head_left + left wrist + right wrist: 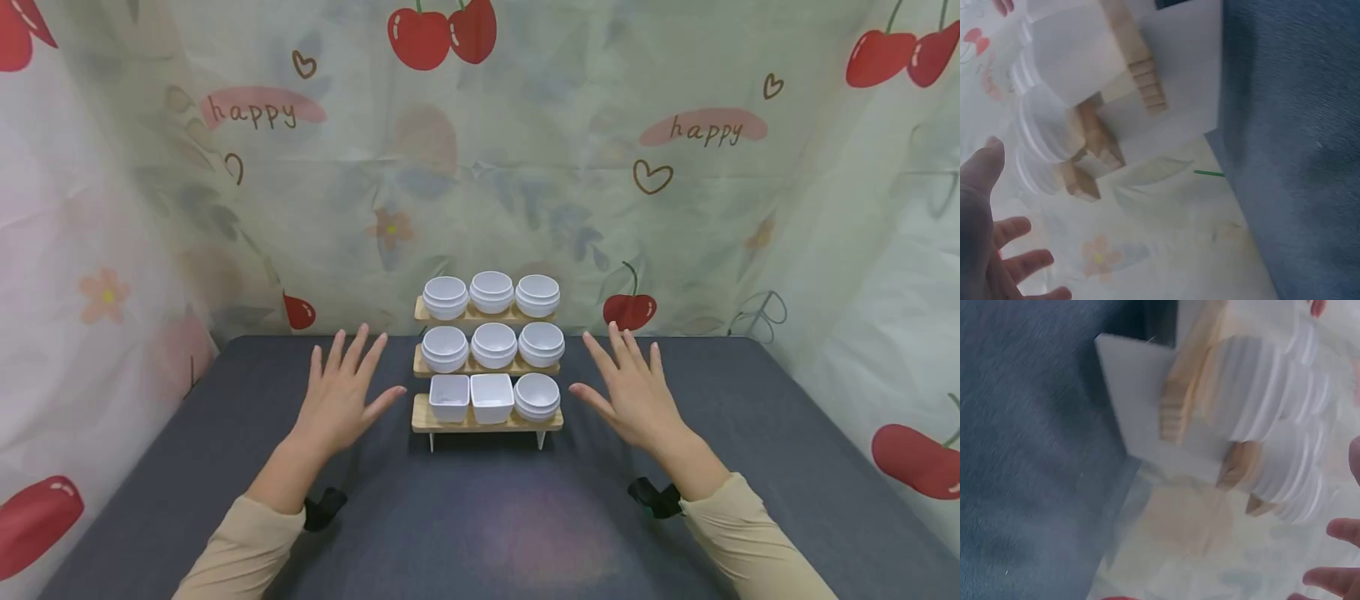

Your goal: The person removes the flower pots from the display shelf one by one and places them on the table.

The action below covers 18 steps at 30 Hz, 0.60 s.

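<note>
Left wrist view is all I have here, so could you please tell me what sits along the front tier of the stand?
Observer: Two white square bowls, with one white round bowl at the right end.
Operator: Thank you; and where is the right hand, please?
Observer: It is to the right of the stand, apart from it.
Operator: What does the top tier hold?
Observer: Three round bowls in a row.
</note>
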Each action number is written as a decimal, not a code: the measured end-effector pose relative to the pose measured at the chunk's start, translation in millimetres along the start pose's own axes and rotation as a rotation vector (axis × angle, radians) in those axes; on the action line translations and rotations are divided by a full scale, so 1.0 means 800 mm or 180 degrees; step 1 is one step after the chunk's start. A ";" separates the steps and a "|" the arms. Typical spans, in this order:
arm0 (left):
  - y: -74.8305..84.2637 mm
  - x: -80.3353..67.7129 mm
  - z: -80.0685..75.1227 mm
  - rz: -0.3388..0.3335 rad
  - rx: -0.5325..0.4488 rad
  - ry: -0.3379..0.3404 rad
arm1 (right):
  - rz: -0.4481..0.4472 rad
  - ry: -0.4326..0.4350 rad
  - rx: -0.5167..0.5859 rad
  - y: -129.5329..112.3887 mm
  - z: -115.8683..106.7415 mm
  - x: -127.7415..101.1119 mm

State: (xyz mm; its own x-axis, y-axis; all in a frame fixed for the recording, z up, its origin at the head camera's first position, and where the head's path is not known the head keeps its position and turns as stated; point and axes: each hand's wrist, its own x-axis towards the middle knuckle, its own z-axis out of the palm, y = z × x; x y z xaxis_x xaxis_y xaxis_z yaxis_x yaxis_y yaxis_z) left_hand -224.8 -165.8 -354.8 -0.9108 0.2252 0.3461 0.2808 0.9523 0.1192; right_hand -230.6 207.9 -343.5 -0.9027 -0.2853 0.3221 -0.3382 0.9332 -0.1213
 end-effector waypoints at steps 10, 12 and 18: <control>0.006 0.004 -0.007 0.0429 -0.0678 0.0070 | -0.0336 0.0361 0.0935 -0.023 -0.005 -0.013; 0.007 0.005 0.000 0.0478 -0.0743 0.0017 | -0.0404 0.0327 0.1028 -0.027 0.003 -0.014; 0.006 0.004 0.028 0.0543 -0.1073 -0.0089 | -0.0476 0.0191 0.1191 -0.034 0.031 -0.020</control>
State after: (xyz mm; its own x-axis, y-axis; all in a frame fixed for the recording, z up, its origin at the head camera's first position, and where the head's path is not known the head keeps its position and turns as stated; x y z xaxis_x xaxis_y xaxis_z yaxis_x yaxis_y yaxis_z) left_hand -233.6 -156.0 -374.3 -0.8489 0.3847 0.3624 0.5088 0.7805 0.3632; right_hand -213.5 181.8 -368.7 -0.8229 -0.3881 0.4150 -0.5479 0.7354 -0.3988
